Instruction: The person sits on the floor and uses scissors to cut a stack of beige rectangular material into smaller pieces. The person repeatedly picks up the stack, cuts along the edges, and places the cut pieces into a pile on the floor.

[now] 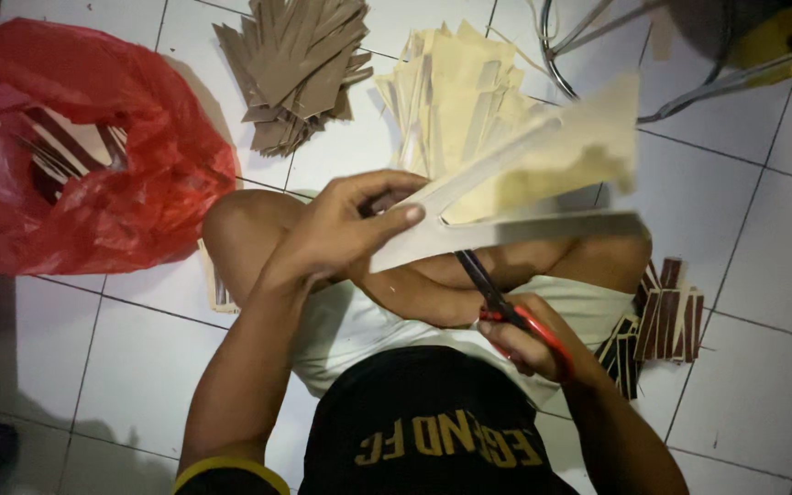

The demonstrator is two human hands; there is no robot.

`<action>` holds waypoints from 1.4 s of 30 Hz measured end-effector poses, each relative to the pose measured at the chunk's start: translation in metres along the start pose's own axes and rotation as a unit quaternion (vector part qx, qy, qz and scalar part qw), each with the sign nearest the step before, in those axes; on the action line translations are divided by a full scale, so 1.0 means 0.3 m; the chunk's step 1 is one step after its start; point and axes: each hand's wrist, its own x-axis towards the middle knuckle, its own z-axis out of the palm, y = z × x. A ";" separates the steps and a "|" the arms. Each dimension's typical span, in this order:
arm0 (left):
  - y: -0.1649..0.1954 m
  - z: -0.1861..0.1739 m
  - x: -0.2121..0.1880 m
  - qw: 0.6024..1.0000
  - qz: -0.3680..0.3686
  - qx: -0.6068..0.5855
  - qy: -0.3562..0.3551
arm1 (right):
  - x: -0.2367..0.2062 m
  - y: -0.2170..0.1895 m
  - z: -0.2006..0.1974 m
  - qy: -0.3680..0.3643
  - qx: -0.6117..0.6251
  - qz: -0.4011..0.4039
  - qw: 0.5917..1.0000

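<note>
Cardboard piece (pixel 543 165), scissors (pixel 497 298), white tiled floor (pixel 753 275)

White tile floor (pixel 763 229) w/ red bag (pixel 75 211), brown strips (pixel 300 64), cream strips (pixel 451 92).

Red bag (pixel 93 156): a thin, crinkled plastic carrier lying on the white tiled floor at the upper left; glossy red, slumped and wide, its mouth gaping toward the camera.
Bag contents: flat strips in dark brown and pale tan show through the opening, loosely heaped inside; how many cannot be told.
Bag position: just left of the person's bent knee, well apart from the heaps of cut card farther up the floor.
Printed wording: yellow lettering on the person's black shorts (pixel 451 440), at the bottom centre, seen upside down from this view.
Labels, signs, screens: no others show.
</note>
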 end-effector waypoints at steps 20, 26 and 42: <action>-0.074 0.103 0.024 0.991 0.063 -0.076 0.092 | 0.044 0.068 0.077 0.018 0.168 -0.006 0.986; -0.036 0.058 0.050 0.995 -0.004 -0.096 0.041 | 0.052 0.074 0.064 0.030 0.118 -0.014 0.992; -0.028 0.081 0.064 0.991 0.031 -0.125 0.017 | 0.113 0.160 0.088 0.012 0.206 -0.045 0.977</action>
